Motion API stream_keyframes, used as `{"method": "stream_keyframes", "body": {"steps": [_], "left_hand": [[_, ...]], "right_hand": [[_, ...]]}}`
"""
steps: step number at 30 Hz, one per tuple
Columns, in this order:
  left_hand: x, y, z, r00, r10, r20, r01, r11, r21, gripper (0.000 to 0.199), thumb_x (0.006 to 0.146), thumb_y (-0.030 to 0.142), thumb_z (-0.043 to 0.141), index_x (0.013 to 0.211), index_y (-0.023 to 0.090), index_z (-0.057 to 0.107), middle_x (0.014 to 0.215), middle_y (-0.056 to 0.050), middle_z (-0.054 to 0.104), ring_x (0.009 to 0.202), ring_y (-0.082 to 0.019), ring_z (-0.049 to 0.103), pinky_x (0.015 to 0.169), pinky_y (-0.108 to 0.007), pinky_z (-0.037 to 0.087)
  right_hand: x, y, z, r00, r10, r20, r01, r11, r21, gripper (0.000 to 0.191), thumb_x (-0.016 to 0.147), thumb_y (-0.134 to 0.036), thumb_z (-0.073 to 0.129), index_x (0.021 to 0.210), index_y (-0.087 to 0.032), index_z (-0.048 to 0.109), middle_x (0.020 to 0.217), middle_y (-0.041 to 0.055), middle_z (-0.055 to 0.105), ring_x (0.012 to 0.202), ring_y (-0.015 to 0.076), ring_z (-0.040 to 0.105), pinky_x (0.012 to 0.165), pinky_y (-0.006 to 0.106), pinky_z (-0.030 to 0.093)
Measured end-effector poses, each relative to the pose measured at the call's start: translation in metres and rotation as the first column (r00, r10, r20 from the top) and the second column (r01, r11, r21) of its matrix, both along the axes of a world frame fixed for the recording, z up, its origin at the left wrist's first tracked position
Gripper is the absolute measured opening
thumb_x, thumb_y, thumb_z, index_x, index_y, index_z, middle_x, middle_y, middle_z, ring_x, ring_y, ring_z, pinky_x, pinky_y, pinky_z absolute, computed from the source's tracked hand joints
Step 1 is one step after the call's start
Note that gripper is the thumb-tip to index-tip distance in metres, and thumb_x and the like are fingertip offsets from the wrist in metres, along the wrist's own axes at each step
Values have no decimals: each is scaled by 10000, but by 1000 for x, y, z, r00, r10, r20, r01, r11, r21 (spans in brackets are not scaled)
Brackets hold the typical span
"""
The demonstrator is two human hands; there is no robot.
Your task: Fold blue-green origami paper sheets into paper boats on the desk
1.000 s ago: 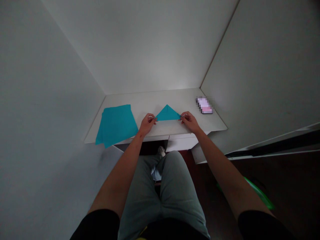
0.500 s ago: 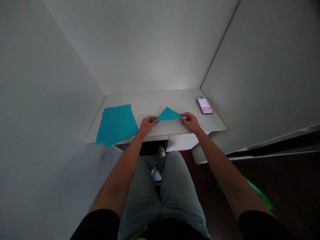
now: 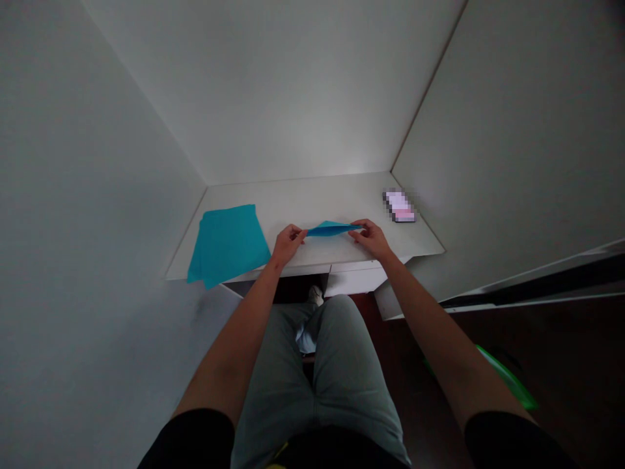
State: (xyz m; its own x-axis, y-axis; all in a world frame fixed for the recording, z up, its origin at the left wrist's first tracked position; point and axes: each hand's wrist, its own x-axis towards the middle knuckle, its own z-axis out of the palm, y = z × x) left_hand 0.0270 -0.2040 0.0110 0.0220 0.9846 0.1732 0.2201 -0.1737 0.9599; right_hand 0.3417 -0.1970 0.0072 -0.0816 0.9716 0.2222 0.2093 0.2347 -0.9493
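Observation:
A folded teal paper [image 3: 329, 229] is held just over the front part of the white desk [image 3: 303, 195], seen nearly edge-on as a narrow shape with its folds slightly parted. My left hand [image 3: 289, 243] pinches its left tip between thumb and fingers. At the right tip, my right hand [image 3: 371, 238] grips the paper with its fingers, the thumb below. Left of my left hand lie overlapping teal sheets [image 3: 232, 244], their lower corners reaching past the desk's front edge.
A phone [image 3: 400, 206] with a blurred screen lies at the desk's right side. White walls enclose the desk at left, back and right. Drawers [image 3: 354, 280] sit under the desktop, above my knees. A green object [image 3: 508, 378] is on the dark floor at right.
The folded paper has tilted, so its raised triangular peak has flattened to a thin, slightly open shape. My left fingers have shifted a little on its left tip.

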Motion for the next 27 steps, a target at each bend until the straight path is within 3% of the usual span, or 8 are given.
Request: {"method": "stream_keyframes", "body": {"steps": [9, 12, 15, 18, 21, 24, 27], "left_hand": [[2, -8, 0, 963, -28, -269, 46, 997, 65, 328, 931, 543, 721, 856, 232, 649, 704, 14, 696, 663, -164, 630, 669, -297, 453], [3, -8, 0, 946, -43, -322, 63, 997, 54, 323, 912, 548, 733, 854, 231, 721, 701, 7, 687, 653, -167, 609, 662, -302, 446], [3, -8, 3, 934, -98, -344, 139, 986, 96, 335, 896, 553, 749, 809, 229, 763, 821, -33, 724, 720, -173, 631, 718, -320, 484], [4, -9, 6, 916, -136, -378, 189, 976, 107, 355, 873, 574, 775, 778, 232, 781, 900, -52, 730, 739, -172, 628, 744, -334, 509], [5, -10, 7, 902, -118, -416, 182, 976, 117, 348, 838, 578, 827, 781, 237, 790, 961, -54, 717, 778, -178, 636, 786, -345, 530], [6, -10, 7, 879, -73, -471, 162, 975, 151, 340, 787, 536, 900, 766, 228, 759, 1018, -53, 675, 839, -185, 645, 846, -356, 534], [8, -11, 8, 858, 44, -513, 57, 982, 179, 438, 684, 472, 989, 940, 213, 746, 1123, -68, 656, 918, -214, 656, 907, -384, 529]], "right_hand": [[-7, -7, 2, 971, -9, 238, -11, 997, 82, 448, 880, -553, 773, 1218, -258, 773, 1011, 56, 782, 631, 171, 631, 618, 346, 541], [-10, -13, 5, 944, 5, 331, -64, 984, 168, 386, 950, -473, 711, 1285, -291, 773, 1195, 76, 772, 746, 195, 677, 720, 378, 584], [-16, -16, 7, 921, 9, 390, -111, 964, 242, 401, 992, -412, 656, 1369, -300, 738, 1409, 104, 694, 887, 226, 710, 803, 414, 609], [-28, -12, 6, 908, 10, 418, -137, 952, 275, 471, 1010, -395, 630, 1466, -285, 677, 1455, 133, 666, 1031, 275, 700, 858, 447, 611], [-43, -7, 3, 873, 26, 487, -190, 938, 291, 512, 1008, -345, 627, 1516, -283, 637, 1409, 130, 705, 1136, 310, 677, 970, 499, 585], [-52, -7, 2, 789, 60, 611, -306, 901, 307, 472, 988, -281, 647, 1457, -299, 695, 1467, 104, 696, 1257, 335, 652, 1093, 553, 516], [-52, -8, 0, 726, 53, 685, -333, 900, 283, 376, 987, -269, 664, 1342, -325, 776, 1497, 81, 692, 1292, 351, 649, 1093, 576, 502]]}}
